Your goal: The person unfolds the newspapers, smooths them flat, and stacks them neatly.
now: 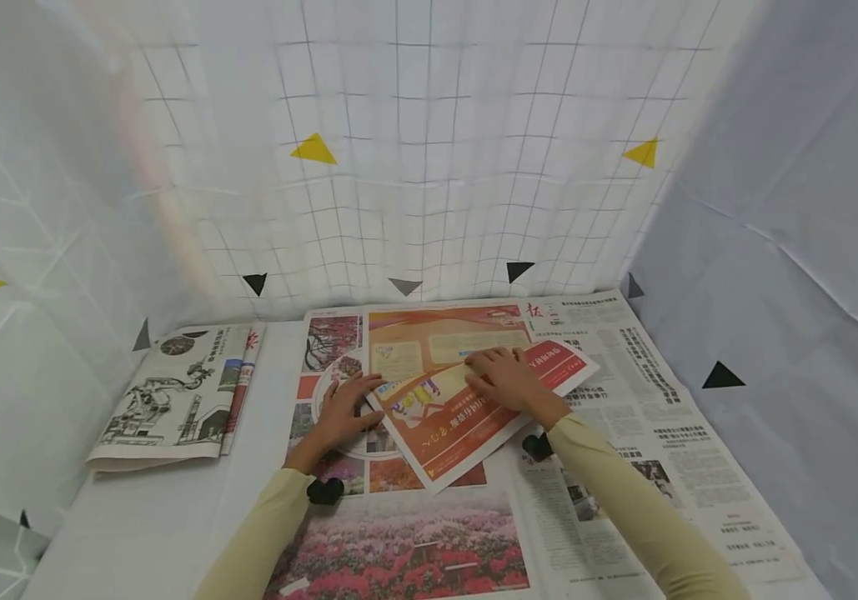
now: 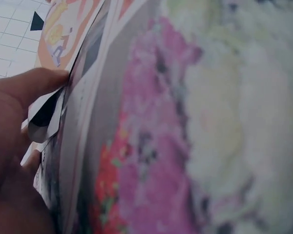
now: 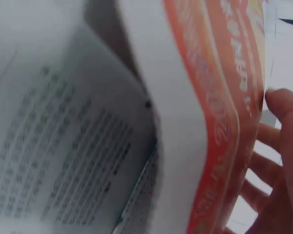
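Note:
A red-and-orange newspaper sheet [image 1: 466, 429], folded, lies slanted over a spread newspaper [image 1: 429, 533]; its print faces away from me. My left hand [image 1: 342, 412] holds its left corner, thumb on the near side and fingertips at the far edge. In the left wrist view, a dark bit of paper [image 2: 45, 113] shows between the digits of the left hand [image 2: 14, 126]. My right hand [image 1: 507, 382] rests palm down across the sheet's upper edge, fingers stretched along it. In the right wrist view, the sheet's white margin [image 3: 178, 126] stands raised above the grey text page [image 3: 63, 146].
To the left, a folded newspaper [image 1: 166, 400] with a black line drawing lies on the white table [image 1: 136, 517]. A white gridded sheet [image 1: 429, 217] hangs behind the table. Grey-white side walls [image 1: 796, 217] stand close on both sides.

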Available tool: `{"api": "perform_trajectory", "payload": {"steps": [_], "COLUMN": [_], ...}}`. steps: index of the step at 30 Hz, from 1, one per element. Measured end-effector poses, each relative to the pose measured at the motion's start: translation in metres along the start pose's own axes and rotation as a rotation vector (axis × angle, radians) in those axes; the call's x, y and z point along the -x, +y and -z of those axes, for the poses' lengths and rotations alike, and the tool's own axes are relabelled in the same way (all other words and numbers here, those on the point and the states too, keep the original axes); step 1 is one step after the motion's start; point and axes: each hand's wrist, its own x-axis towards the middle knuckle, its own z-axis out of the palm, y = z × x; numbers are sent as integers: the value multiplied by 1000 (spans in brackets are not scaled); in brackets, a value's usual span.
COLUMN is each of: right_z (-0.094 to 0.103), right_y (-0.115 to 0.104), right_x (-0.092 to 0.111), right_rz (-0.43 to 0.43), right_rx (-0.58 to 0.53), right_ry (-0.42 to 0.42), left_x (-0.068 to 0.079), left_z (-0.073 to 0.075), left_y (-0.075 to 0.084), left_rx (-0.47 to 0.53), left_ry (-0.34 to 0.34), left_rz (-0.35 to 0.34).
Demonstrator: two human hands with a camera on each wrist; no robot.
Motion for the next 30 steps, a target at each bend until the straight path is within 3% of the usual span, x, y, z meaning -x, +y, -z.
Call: {"api": "perform_trajectory", "payload": {"steps": [5, 12, 19, 24, 30], "right_z": [4, 9, 15, 17, 16], "right_y": [6, 6, 2, 1, 4], "right_x": [2, 1, 1, 1, -2], "right_rz": [-82, -107, -163, -129, -62], "right_rx": [40, 79, -58, -123, -162], "right_ry": [23, -101, -234, -316, -315], "left_x": [0, 0, 0, -1, -2], "left_z": [2, 3, 2, 2, 2], "left_y": [2, 4, 3, 3, 3], "left_rx": [-19, 0, -6, -15, 47], "left_ry": [-29, -59, -57, -65, -54], "left_rz": [20, 62, 63, 46, 65]}}
